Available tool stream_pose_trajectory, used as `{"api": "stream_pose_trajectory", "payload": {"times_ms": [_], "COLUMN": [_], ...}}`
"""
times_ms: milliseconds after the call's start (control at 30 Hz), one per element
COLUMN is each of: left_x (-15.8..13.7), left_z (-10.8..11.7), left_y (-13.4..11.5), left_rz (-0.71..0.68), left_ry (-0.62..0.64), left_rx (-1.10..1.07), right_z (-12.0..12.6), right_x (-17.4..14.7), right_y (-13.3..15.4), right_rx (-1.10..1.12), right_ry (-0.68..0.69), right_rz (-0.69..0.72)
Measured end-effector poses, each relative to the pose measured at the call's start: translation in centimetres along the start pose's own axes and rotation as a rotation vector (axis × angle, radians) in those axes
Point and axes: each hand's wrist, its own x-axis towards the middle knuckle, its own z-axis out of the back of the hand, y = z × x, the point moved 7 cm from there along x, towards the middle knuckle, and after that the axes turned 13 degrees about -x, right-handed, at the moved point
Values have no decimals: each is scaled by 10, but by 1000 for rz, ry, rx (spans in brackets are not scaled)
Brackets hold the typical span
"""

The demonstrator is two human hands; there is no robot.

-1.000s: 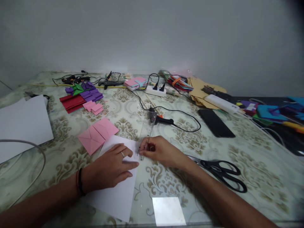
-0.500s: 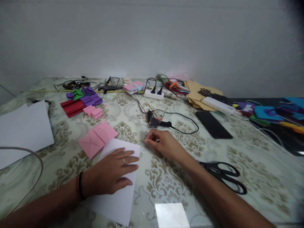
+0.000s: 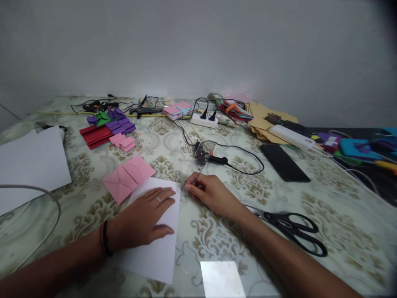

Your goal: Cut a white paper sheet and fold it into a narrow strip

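Note:
My left hand [image 3: 149, 215] lies flat with fingers spread on a sheet of white paper [image 3: 155, 263], pressing it to the table. The paper's upper left edge meets folded pink paper [image 3: 128, 177]. Just right of the sheet, my right hand [image 3: 209, 190] is closed, thumb and fingers pinching a clear plastic ruler [image 3: 198, 165]. The ruler tilts up and away, and its near end is close to the sheet's right edge. Under my right forearm, black-handled scissors [image 3: 293, 227] lie partly hidden.
A black glue gun [image 3: 214, 157] with a looping cord lies beyond the ruler. To its right is a black phone [image 3: 283, 162]. A white power strip [image 3: 204, 120] and paper bundles stand behind. More white sheets [image 3: 34, 165] lie left, near folded red paper [image 3: 96, 135].
My right hand has shifted slightly left with the ruler, nearer the sheet's edge. The fingers of my left hand have drawn a little closer together. The view has tilted slightly.

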Motion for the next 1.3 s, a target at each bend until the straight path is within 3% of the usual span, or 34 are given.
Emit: {"api": "stream_pose_trajectory", "payload": {"times_ms": [367,900,1300], "left_x": [-2,1,2], "left_z": [5,6,8], "left_y": [-4,2,0], "left_rz": [-37,-37,-82], "left_ry": [27,73,79], "left_rx": [-19,-14,-18], "right_z": [-13,-19,-31], "right_x": [-7,-10,-20], "right_y": [5,7,16], "right_rx": [112,155,190], "right_ry": [220,280,426], "right_rz": [33,40,47]}}
